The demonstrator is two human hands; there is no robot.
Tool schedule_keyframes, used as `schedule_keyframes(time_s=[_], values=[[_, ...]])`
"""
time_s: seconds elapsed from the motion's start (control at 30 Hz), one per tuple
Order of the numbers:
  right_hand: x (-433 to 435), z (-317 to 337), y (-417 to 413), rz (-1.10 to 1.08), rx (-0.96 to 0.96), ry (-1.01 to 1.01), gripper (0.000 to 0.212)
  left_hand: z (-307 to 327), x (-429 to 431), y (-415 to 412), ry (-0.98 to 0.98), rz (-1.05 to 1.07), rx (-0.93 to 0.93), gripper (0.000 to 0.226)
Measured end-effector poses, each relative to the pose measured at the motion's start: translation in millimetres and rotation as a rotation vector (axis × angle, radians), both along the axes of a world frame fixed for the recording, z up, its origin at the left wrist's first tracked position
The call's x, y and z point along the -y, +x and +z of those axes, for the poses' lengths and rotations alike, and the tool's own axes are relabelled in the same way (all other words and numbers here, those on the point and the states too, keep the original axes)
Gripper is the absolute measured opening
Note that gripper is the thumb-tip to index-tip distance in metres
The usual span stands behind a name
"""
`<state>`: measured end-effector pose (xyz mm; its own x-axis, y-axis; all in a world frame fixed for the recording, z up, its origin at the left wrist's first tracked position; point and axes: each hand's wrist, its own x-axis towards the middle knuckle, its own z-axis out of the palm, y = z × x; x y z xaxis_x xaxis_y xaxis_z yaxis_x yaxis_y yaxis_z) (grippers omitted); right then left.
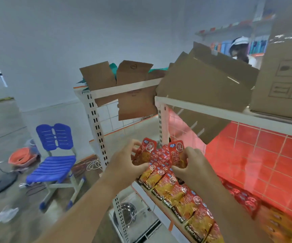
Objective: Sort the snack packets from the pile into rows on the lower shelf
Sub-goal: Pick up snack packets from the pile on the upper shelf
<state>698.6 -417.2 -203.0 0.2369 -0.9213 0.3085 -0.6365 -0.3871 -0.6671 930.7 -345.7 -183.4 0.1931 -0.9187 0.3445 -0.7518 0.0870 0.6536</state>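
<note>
The left hand (124,161) is pinching a red snack packet (146,150) upright between thumb and curled fingers, while the right hand (193,166) is gripping a second packet (177,152) likewise, just to its right. Both packets are being held over the far left end of the lower shelf (161,215), above the row of packets (178,195) lying overlapped along its near edge.

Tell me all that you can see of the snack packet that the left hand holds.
The snack packet is a glossy red foil pouch with a round pale emblem near its top and orange-yellow print lower down. It stands nearly upright above the row of packets. The left hand grips its left side.
</note>
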Motion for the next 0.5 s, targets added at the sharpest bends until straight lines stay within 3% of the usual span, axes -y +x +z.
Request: schedule_keyframes(time_s=[0.5], values=[[58.8,-98.8,60.9,-0.173,-0.125,0.288,0.039,-115.4,132.1,32.8,0.25,-0.15,0.122,0.093]])
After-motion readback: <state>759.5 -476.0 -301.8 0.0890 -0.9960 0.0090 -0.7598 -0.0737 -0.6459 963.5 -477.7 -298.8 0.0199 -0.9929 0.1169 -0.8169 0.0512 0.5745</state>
